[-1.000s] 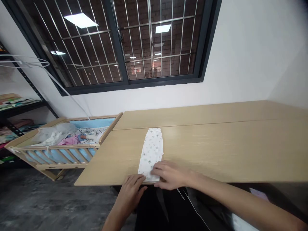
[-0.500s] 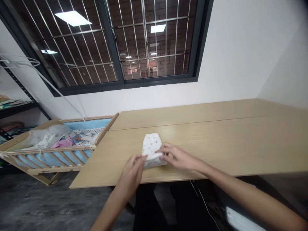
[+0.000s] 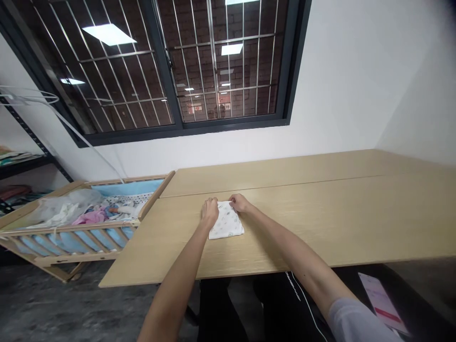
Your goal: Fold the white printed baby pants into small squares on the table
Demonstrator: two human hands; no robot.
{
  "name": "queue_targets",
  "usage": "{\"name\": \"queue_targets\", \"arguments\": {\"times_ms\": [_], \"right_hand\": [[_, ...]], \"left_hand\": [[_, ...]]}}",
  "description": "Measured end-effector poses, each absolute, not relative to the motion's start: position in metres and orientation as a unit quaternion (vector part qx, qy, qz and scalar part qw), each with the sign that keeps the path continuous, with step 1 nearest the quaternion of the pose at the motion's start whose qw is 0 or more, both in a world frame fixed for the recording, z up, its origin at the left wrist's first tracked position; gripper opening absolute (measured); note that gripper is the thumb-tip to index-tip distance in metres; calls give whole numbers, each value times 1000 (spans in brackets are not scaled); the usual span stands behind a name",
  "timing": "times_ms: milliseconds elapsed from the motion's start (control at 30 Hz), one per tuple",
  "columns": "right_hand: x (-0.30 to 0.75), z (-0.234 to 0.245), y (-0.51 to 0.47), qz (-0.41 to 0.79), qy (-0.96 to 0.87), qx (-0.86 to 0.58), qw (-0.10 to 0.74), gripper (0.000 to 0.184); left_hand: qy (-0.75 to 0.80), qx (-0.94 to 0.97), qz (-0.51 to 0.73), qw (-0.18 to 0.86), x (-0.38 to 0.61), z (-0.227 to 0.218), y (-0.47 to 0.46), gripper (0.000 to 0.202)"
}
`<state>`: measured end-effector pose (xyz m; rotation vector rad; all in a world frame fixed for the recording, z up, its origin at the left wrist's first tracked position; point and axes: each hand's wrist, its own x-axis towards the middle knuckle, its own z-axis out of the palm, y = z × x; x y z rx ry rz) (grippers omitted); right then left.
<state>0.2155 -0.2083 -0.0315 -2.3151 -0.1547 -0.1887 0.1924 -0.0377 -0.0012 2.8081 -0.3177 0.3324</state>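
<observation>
A small white printed cloth (image 3: 227, 225) lies folded in half on the light wooden table (image 3: 320, 218). My left hand (image 3: 210, 212) rests on its far left corner with the fingers curled down onto the fabric. At the far right corner my right hand (image 3: 239, 203) pinches the folded edge. Both arms stretch forward across the table's near edge.
A wooden baby cot (image 3: 71, 223) with blue lining and loose clothes stands left of the table. A barred window fills the wall behind. A dark shelf rack (image 3: 17, 161) stands at far left. A white and pink paper (image 3: 383, 304) lies low right, below the table.
The long strip of cloth has been folded away from me, near end onto far end. Both hands moved from the table's near edge to the cloth's far edge.
</observation>
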Motion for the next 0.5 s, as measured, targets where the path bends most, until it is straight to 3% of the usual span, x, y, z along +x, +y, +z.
{"name": "queue_targets", "arguments": {"times_ms": [100, 200, 367, 500], "right_hand": [[202, -21, -210, -129, -125, -916, 359, 41], [168, -6, -202, -156, -292, -901, 282, 48], [104, -13, -171, 4, -511, -823, 249, 53], [115, -43, -165, 95, -515, -812, 259, 55]], "left_hand": [[-100, 973, 161, 134, 154, -3, -30, 44], [-132, 970, 168, 119, 100, -22, -17, 44], [-177, 968, 164, 73, 40, -74, -9, 41], [-164, 963, 198, 76, 38, -94, -10, 42]]}}
